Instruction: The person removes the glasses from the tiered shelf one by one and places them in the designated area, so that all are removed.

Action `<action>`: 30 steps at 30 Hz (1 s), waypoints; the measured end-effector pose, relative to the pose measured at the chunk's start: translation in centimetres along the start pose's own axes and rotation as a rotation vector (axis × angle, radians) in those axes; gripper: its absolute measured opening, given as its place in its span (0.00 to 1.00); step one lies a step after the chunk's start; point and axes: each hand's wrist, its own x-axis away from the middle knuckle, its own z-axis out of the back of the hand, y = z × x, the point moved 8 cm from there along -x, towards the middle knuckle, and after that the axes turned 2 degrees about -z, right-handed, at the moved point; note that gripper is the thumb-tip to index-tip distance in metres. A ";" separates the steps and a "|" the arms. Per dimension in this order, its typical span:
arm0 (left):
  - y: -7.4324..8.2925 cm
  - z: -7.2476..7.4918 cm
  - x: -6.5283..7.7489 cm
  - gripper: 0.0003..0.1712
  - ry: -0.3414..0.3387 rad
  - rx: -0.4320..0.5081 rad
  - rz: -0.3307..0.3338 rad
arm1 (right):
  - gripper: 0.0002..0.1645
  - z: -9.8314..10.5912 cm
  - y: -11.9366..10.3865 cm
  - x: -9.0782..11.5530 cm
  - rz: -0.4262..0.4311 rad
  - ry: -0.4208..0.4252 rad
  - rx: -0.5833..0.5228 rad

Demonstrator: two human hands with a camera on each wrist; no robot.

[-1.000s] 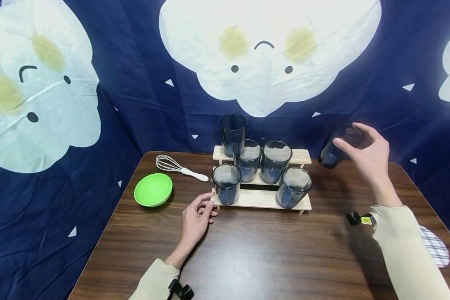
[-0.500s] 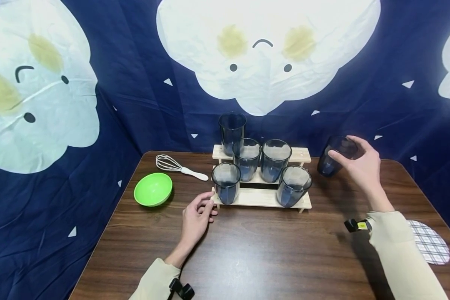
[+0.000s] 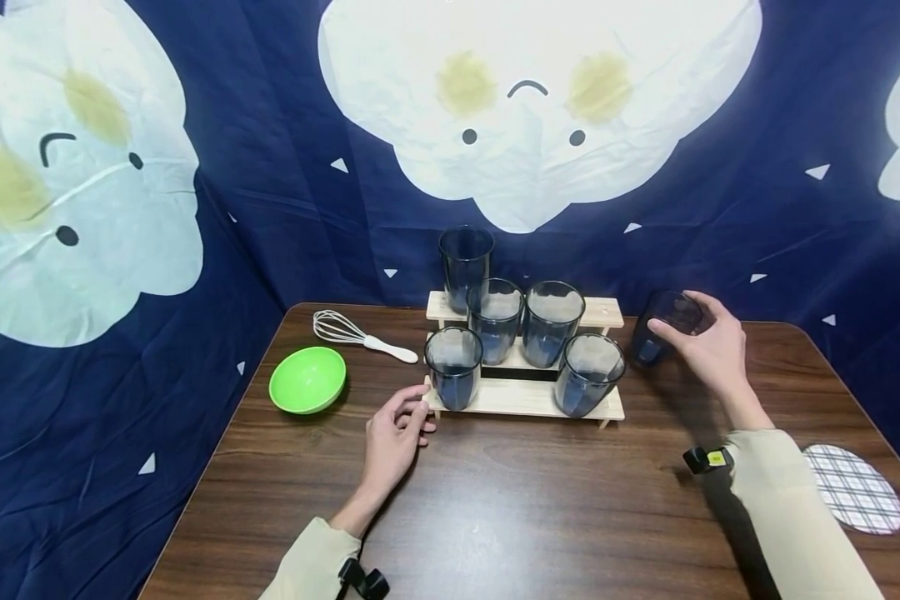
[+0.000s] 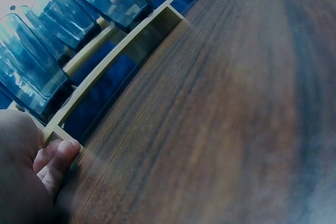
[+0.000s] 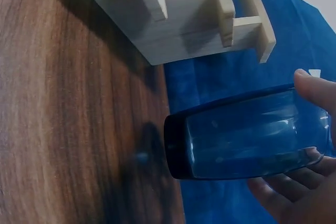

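A three-tier wooden rack [image 3: 521,400] stands at the back of the table. My left hand [image 3: 392,442] grips the left end of its lowest tier; the left wrist view has the curled fingers [image 4: 62,157] at that end. Right of the rack, my right hand [image 3: 712,354] holds a dark tinted glass [image 3: 652,340] near its rim, between thumb and fingers. In the right wrist view this glass [image 5: 236,137] has its base close over the table. On the rack are a back-left glass [image 3: 467,265], two middle glasses [image 3: 552,325] and two front glasses [image 3: 453,371].
A green bowl [image 3: 307,380] and a white whisk [image 3: 363,337] lie left of the rack. A checked oval mat [image 3: 855,490] is at the right, beside the right sleeve. Behind the table [image 3: 510,508] hangs a dark blue cloth [image 3: 270,208] with cloud prints.
My right hand has moved down and to the left with the glass, bringing it lower beside the rack. The left hand stays at the rack's end.
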 end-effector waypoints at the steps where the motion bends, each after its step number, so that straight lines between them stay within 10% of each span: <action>1: 0.0 0.0 0.0 0.14 -0.001 -0.002 0.002 | 0.48 -0.1 0.1 0.0 -0.002 -0.005 0.002; 30: 0.0 -0.1 0.1 0.15 -0.004 -0.020 0.018 | 0.52 -1.4 1.0 -0.1 0.038 -0.126 -0.032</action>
